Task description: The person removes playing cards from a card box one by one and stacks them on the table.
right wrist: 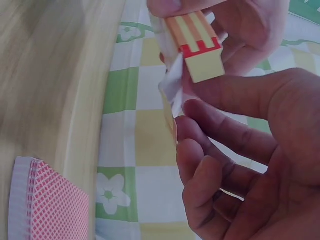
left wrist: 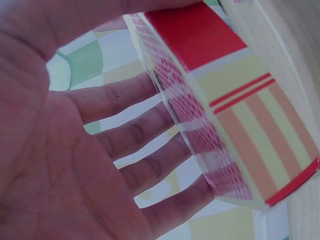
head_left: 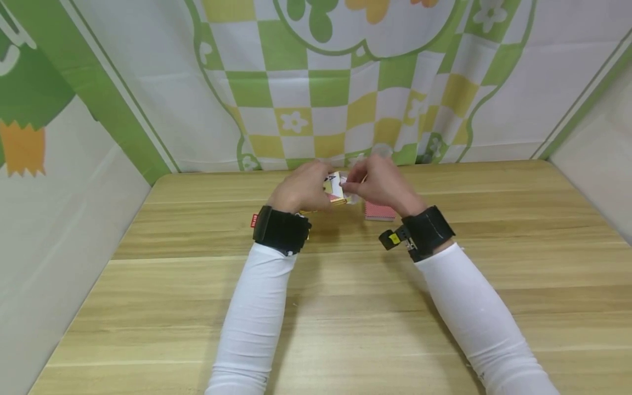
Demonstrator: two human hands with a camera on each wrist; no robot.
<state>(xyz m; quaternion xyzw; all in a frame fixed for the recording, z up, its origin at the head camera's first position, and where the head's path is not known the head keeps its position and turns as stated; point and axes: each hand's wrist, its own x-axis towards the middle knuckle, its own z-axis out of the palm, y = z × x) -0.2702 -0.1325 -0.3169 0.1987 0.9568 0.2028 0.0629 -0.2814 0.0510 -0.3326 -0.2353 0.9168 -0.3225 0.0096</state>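
Note:
My left hand [head_left: 303, 189] grips a playing card box [left wrist: 240, 110] near the table's back edge, thumb on one side and fingertips on the other. The box has red and cream stripes, and a card-like print with an A shows on its face in the head view. At the box's end, my right hand [head_left: 380, 181] pinches a whitish flap [right wrist: 174, 82], with its other fingers curled in. A deck of cards [right wrist: 55, 205] with red patterned backs lies on the table just below the right hand, partly hidden by it in the head view.
The wooden table [head_left: 326, 307] ends at a checked green, white and yellow cloth [head_left: 331, 88] hanging behind. A small red tag [head_left: 254, 220] shows beside the left wrist strap. White panels stand at both sides.

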